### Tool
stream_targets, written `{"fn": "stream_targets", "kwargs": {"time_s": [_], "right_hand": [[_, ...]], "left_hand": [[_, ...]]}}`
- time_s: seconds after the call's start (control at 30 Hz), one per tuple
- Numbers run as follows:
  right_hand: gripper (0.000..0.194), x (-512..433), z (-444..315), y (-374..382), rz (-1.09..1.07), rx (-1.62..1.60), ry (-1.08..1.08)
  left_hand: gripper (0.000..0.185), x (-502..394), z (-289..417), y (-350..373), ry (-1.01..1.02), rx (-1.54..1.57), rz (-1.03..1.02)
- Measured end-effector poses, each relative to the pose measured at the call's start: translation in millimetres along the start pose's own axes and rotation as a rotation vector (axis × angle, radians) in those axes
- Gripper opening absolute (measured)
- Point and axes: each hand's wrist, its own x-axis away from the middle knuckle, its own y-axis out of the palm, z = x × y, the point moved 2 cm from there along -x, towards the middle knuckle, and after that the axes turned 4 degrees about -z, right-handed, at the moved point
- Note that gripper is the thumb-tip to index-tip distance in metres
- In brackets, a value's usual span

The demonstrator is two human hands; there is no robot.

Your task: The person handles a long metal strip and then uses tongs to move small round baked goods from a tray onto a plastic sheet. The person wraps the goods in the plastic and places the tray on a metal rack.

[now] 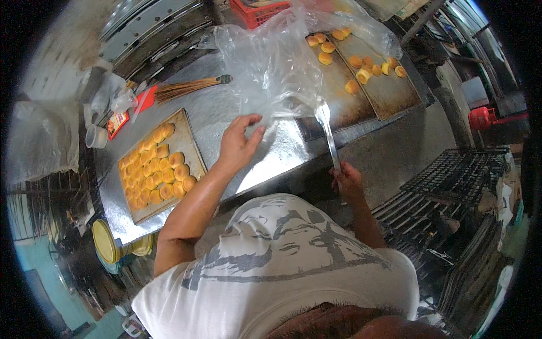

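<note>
My right hand point(349, 180) grips the handle end of metal tongs point(332, 144), held in front of the table's near edge. The far end of the tongs overlaps the near edge of a large clear plastic bag point(271, 63); whether they touch I cannot tell. Above the metal tabletop point(220, 163), my left hand point(239, 142) is raised, thumb and fingers apart, with nothing in it. Its fingertips are close to the bag's lower edge. Loose golden buns point(366, 72) lie on two dark baking trays point(347, 112) behind and right of the tongs.
On the left, a baking tray point(189, 140) bears rows of buns point(156, 169). Behind it lie a stick brush point(190, 88), a red packet point(118, 124) and a plastic cup point(97, 137). A red crate point(258, 12) stands at the back. Metal racks point(444, 182) are at right, a yellow-lidded bucket point(106, 241) at lower left.
</note>
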Motion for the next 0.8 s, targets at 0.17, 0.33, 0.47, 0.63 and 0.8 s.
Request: {"fn": "stream_targets", "kwargs": {"time_s": [0.17,0.33,0.47,0.63,0.8], "right_hand": [[0.032,15.0,-3.1,-18.1,0.002,0.001,0.097],[0.037,15.6,-35.3,-59.3,-0.163,0.006,0.089],[0.037,12.9,-59.2,-101.6,-0.080,-0.078,0.073],[0.032,-39.7,-88.5,-107.7,-0.004,-0.076,0.043],[0.027,-118.9,-123.1,-80.4,-0.069,0.009,0.019]], "left_hand": [[0.062,-26.1,15.6,30.7,0.312,-0.701,0.302],[0.060,-35.0,-14.8,42.1,0.100,-0.499,0.005],[0.042,-18.6,-30.2,21.7,0.236,-0.471,-0.078],[0.027,18.6,-23.1,9.2,0.285,-0.429,-0.141],[0.028,43.5,-5.1,-0.2,0.249,-0.487,-0.226]]}}
